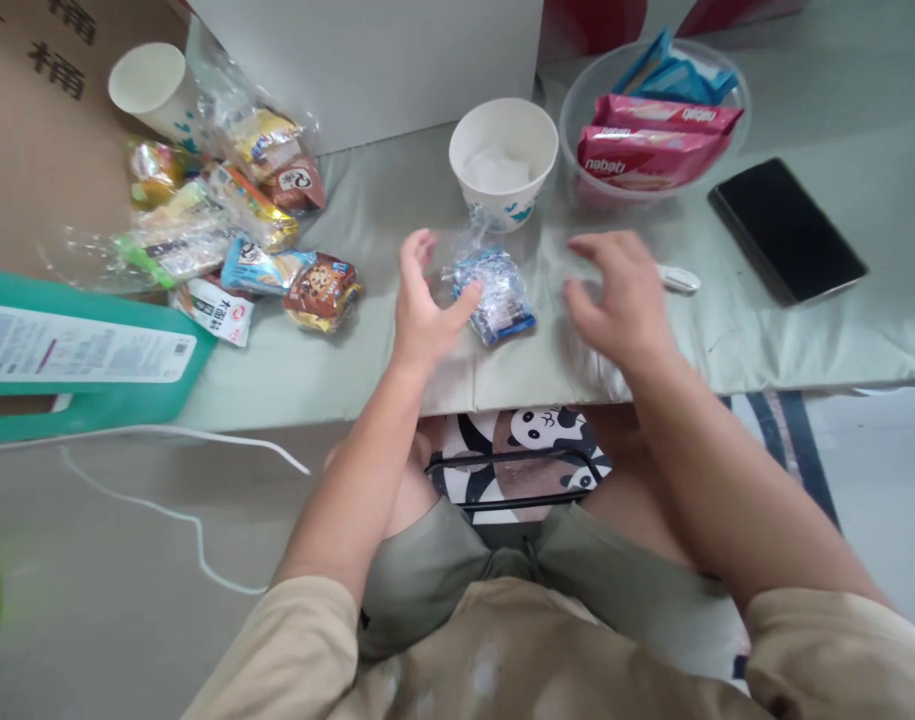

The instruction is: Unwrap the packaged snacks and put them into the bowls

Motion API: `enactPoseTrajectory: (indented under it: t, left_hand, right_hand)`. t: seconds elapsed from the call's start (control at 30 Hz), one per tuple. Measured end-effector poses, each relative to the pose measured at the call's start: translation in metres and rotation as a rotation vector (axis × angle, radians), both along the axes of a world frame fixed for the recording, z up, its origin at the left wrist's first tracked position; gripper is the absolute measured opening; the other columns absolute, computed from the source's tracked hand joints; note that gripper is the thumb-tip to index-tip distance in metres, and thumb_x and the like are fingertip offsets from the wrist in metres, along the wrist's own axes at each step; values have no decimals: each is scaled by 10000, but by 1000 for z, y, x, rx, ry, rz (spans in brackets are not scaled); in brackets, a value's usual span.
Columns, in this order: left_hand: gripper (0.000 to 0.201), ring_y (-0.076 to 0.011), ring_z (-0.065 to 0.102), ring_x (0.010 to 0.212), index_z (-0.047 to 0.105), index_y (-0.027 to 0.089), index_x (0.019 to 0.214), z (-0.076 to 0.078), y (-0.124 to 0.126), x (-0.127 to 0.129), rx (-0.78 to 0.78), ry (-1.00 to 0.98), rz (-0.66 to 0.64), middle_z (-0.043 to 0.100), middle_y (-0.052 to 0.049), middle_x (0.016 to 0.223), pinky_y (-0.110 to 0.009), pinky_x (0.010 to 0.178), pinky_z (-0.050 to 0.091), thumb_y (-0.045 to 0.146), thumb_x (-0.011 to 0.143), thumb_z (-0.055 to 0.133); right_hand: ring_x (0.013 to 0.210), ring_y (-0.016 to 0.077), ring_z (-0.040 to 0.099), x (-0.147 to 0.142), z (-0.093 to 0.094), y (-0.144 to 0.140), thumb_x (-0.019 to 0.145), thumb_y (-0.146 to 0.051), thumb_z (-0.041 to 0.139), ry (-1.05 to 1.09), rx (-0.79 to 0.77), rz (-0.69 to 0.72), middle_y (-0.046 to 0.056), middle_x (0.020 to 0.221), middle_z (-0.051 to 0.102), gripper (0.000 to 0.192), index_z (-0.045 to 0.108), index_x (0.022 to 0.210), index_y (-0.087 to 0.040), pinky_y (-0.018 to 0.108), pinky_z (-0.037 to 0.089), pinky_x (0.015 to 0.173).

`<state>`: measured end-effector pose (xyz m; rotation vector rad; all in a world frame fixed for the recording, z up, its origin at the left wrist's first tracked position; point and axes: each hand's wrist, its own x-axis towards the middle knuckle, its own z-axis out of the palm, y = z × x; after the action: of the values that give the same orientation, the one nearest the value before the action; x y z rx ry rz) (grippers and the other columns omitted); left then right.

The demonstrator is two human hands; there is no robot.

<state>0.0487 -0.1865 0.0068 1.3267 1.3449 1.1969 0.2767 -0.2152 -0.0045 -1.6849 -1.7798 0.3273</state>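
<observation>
A small blue packet in clear crinkled plastic (494, 295) lies on the cloth-covered table between my hands. My left hand (425, 315) is just left of it, fingers apart. Its thumb tip overlaps the packet's left edge in view; whether it touches, I cannot tell. To the right of the packet, my right hand (623, 300) hovers with thumb and fingers parted and nothing between them. Beneath that wrist, something clear and crumpled (596, 368) is partly hidden. A slim white object (680, 279) pokes out beside the right hand. Behind the packet stands a paper cup (513, 215) with white material inside.
Several wrapped snacks (269, 270) are heaped at left, near another paper cup (146, 85) and a teal container (127, 395). A clear round tub (569, 130) of pink and blue snack packs stands back right. A black phone (791, 230) lies right of it.
</observation>
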Motion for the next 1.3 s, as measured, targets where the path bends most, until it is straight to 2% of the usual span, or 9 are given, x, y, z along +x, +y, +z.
enactPoseTrajectory:
  t: [0.1, 0.2, 0.37, 0.5, 0.63, 0.8, 1.03, 1.2, 1.3]
  left_hand:
    - [503, -287, 612, 1282, 614, 250, 1118, -4, 20, -2, -78, -65, -15, 697, -66, 1153, -360, 1018, 496, 262, 706, 902]
    - [230, -201, 699, 930, 630, 216, 902, -6, 27, -6, -87, -20, 69, 666, -8, 824, -272, 807, 531, 182, 766, 812]
    - [185, -106, 576, 524, 504, 215, 711, -4, 24, -31, -137, 102, 217, 526, 51, 591, -204, 472, 362, 99, 802, 615]
    - [136, -134, 643, 590, 501, 228, 790, -11, 21, -54, -152, 218, 285, 559, 43, 629, -221, 517, 429, 150, 813, 610]
    - [253, -242, 706, 1074, 608, 238, 1061, -15, 20, -64, 173, 504, 223, 707, -65, 1081, -365, 913, 564, 200, 818, 667]
    - [241, -339, 465, 1467, 721, 260, 1053, -10, 19, -54, 378, 792, -142, 572, -91, 1501, -493, 1249, 348, 311, 821, 762]
    - [76, -329, 592, 1363, 756, 234, 850, -2, 4, -50, 562, 776, -208, 718, -75, 1275, -579, 1225, 364, 263, 880, 693]
    - [112, -234, 755, 1052, 760, 233, 810, 10, -17, -51, 755, 728, -274, 802, -45, 1051, -439, 960, 609, 212, 865, 665]
    - [116, -188, 778, 876, 747, 219, 772, 17, -29, -50, 817, 731, -305, 819, -39, 960, -333, 802, 635, 175, 841, 665]
  right_hand:
    - [1224, 359, 604, -30, -1, -3, 836, -381, 670, 136, 9, 277, 156, 1327, 662, 615, 567, 1415, -201, 537, 468, 1091]
    - [1159, 316, 627, -47, -3, -1, 849, -306, 625, 223, -10, 333, 107, 1242, 699, 583, 562, 1424, -240, 502, 476, 1080]
    - [952, 237, 657, -24, -3, 3, 789, -191, 594, 269, 58, 322, 62, 1004, 710, 137, 715, 841, -229, 421, 531, 923]
    - [1026, 268, 657, 18, -2, -1, 727, -140, 594, 156, 110, 110, 72, 1076, 724, 143, 702, 732, -234, 497, 517, 973]
    - [1067, 291, 666, 35, 3, -6, 723, -105, 496, 79, 179, -102, 92, 1084, 731, 297, 749, 814, -233, 547, 506, 992]
    - [1207, 334, 610, -1, 8, -5, 866, -263, 572, -66, 86, 79, 129, 1220, 706, 424, 658, 1280, -249, 550, 474, 1036]
    - [1162, 317, 621, -21, 8, -9, 986, -365, 537, -257, 133, 144, 97, 1177, 716, 239, 758, 974, -275, 562, 413, 1016]
    - [1245, 304, 599, -18, 24, -25, 987, -312, 560, -278, 264, 222, 51, 1280, 715, 204, 759, 945, -301, 530, 378, 1028]
    - [1142, 265, 644, -19, 34, -33, 978, -274, 533, -256, 245, 392, 45, 1156, 758, 224, 744, 902, -274, 483, 383, 1030]
